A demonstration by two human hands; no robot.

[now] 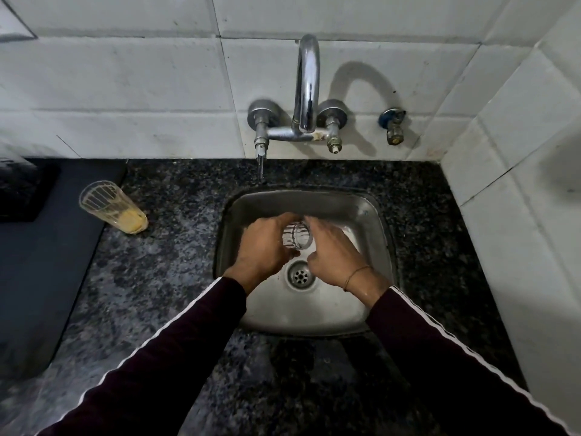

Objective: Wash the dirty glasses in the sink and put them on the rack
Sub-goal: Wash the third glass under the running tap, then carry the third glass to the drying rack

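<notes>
Over the steel sink (361, 212) my left hand (262, 250) grips a clear ribbed glass (298, 236), which lies on its side with its mouth toward my right hand (333, 256). My right hand's fingers curl at the glass's rim and its far side. Most of the glass is hidden by both hands. A second tall glass (110, 207) with yellow residue at its bottom stands on the dark granite counter (176, 247) to the left of the sink.
A chrome tap (306, 89) with two valves is fixed to the white tiled wall above the sink; no stream shows from its spout. A dark mat (41, 262) lies at the left with a dark rack or tray (22, 190) at its far end. A tiled side wall stands at the right.
</notes>
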